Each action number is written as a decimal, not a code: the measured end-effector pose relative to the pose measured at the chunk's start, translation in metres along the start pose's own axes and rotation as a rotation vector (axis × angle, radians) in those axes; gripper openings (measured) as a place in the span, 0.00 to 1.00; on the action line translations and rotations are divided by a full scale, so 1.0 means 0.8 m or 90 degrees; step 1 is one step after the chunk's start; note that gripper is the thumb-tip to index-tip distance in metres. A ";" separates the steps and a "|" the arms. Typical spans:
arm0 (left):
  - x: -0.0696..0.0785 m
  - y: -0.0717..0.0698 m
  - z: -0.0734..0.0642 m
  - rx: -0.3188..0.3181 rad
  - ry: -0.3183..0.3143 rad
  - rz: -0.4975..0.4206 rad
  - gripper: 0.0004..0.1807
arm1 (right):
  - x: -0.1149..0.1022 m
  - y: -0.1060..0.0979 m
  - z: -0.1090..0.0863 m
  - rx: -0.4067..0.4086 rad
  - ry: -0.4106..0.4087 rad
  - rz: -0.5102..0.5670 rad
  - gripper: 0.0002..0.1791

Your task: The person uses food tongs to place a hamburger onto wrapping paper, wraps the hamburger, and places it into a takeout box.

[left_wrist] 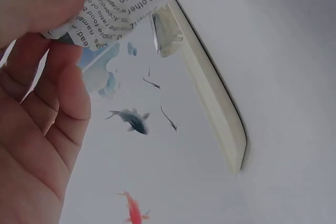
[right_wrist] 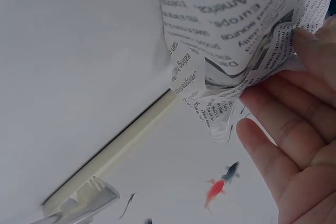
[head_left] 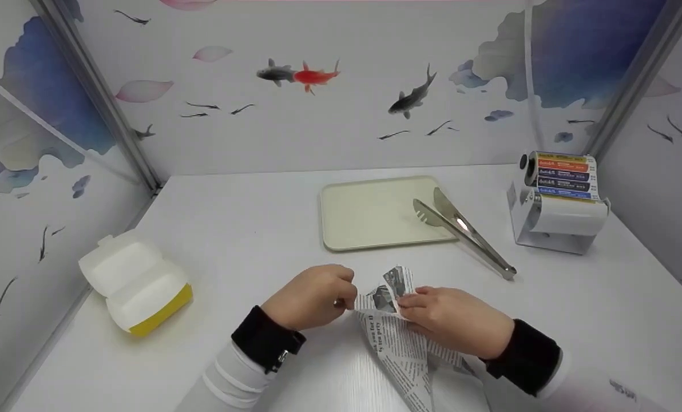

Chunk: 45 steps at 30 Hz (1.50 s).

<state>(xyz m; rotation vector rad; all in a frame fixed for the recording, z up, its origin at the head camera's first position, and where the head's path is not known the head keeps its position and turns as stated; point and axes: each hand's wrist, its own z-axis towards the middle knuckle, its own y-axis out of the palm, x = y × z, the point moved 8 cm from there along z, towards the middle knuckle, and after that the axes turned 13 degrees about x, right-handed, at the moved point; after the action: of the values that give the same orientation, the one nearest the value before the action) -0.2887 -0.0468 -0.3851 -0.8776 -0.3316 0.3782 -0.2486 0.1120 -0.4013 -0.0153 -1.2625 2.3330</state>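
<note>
Head view: we've got the newsprint paper over the bench, left hand pinching with curled fingers, right hand pinching with straighter ones. Tongs lie partly on the tray just beyond.

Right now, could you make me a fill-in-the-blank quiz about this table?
1. The left hand and right hand hold printed ____.
2. The tongs lie partly over the ____.
3. The white box is not shut but ____.
4. One side of that box is bright ____.
Missing words: paper; tray; open; yellow.
</note>
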 end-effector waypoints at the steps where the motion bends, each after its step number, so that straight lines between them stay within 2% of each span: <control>1: 0.004 0.002 0.001 -0.009 0.010 0.018 0.14 | -0.001 0.000 0.000 0.003 -0.006 -0.007 0.14; 3: 0.008 0.007 0.001 -0.038 0.013 0.044 0.16 | -0.003 -0.001 0.001 0.010 -0.018 -0.019 0.14; 5: 0.009 0.012 -0.001 -0.076 -0.002 0.048 0.16 | -0.006 -0.002 0.002 0.015 -0.025 -0.029 0.14; 9: 0.007 0.018 -0.004 -0.138 -0.047 0.025 0.12 | -0.012 -0.002 0.003 0.019 -0.045 -0.056 0.14; 15: 0.005 0.024 -0.009 -0.207 -0.093 -0.013 0.07 | -0.021 0.001 0.002 0.003 -0.091 -0.105 0.15; 23: 0.004 0.028 -0.011 -0.256 -0.157 -0.084 0.06 | -0.019 0.001 -0.001 0.015 -0.102 -0.099 0.13; 27: 0.005 0.023 -0.011 -0.286 -0.168 -0.103 0.03 | -0.013 -0.001 -0.002 0.023 -0.099 -0.074 0.15; 29: 0.005 0.017 -0.007 -0.277 -0.172 -0.108 0.02 | -0.009 -0.002 -0.002 0.027 -0.094 -0.062 0.15; 30: 0.006 0.013 -0.004 -0.259 -0.171 -0.106 0.03 | -0.008 -0.002 -0.002 0.027 -0.092 -0.059 0.15; 33: 0.012 0.000 0.009 -0.167 -0.153 -0.081 0.08 | -0.006 -0.004 -0.002 0.021 -0.088 -0.051 0.16; 36: 0.024 -0.003 0.019 -0.088 -0.098 -0.032 0.11 | -0.004 -0.006 -0.002 0.010 -0.076 -0.038 0.16; 37: 0.027 0.000 0.020 -0.082 -0.084 -0.017 0.12 | -0.002 -0.007 -0.002 0.006 -0.069 -0.033 0.16; 39: 0.029 0.010 0.019 -0.099 -0.068 -0.006 0.14 | 0.000 -0.007 -0.002 -0.002 -0.054 -0.021 0.16; 43: 0.023 0.028 0.011 -0.158 -0.081 -0.007 0.17 | 0.005 -0.006 -0.002 -0.014 -0.035 -0.001 0.18; 45: 0.021 0.031 0.008 -0.167 -0.073 -0.004 0.16 | 0.006 -0.005 -0.002 -0.021 -0.026 0.007 0.20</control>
<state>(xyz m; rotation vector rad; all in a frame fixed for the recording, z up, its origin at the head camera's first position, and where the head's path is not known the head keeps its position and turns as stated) -0.2810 -0.0202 -0.3991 -1.1138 -0.4978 0.3856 -0.2513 0.1170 -0.3977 0.0147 -1.3248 2.3325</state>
